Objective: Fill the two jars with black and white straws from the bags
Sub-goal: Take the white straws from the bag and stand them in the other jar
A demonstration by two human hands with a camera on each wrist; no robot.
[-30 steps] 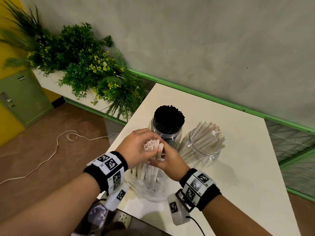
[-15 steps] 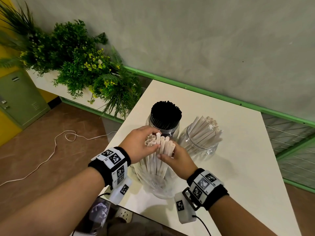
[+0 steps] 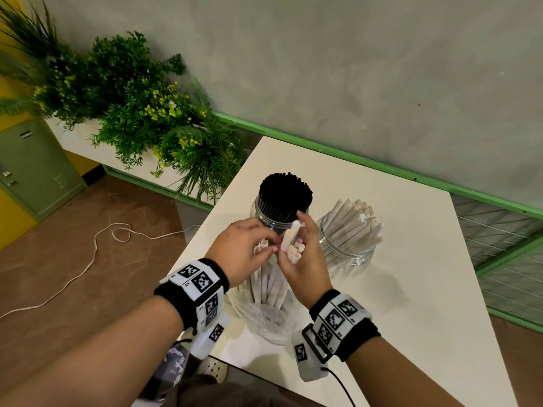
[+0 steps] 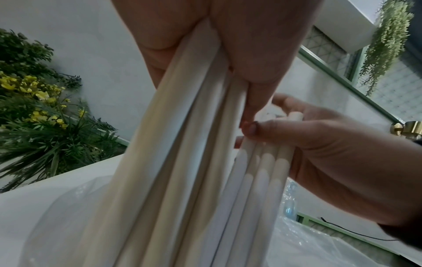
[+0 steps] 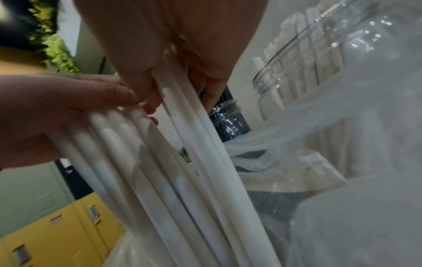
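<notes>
Two clear jars stand on the white table (image 3: 411,289). The left jar (image 3: 282,212) is packed with black straws; the right jar (image 3: 346,245) holds white straws leaning right. In front of them a bunch of white straws (image 3: 271,284) stands upright in a clear plastic bag (image 3: 264,321). My left hand (image 3: 244,254) grips the left part of the bunch (image 4: 182,144). My right hand (image 3: 302,259) holds several straws (image 5: 194,144) split off to the right, one raised above the rest.
Green plants (image 3: 141,113) in a white planter stand left of the table. A white cable (image 3: 88,259) lies on the brown floor. A green-trimmed wall (image 3: 382,83) runs behind the table. Yellow and green lockers (image 5: 57,225) show in the right wrist view.
The single bunch has split: my right hand has drawn several straws away to the right and upward, while my left hand keeps the others. The head view has shifted slightly.
</notes>
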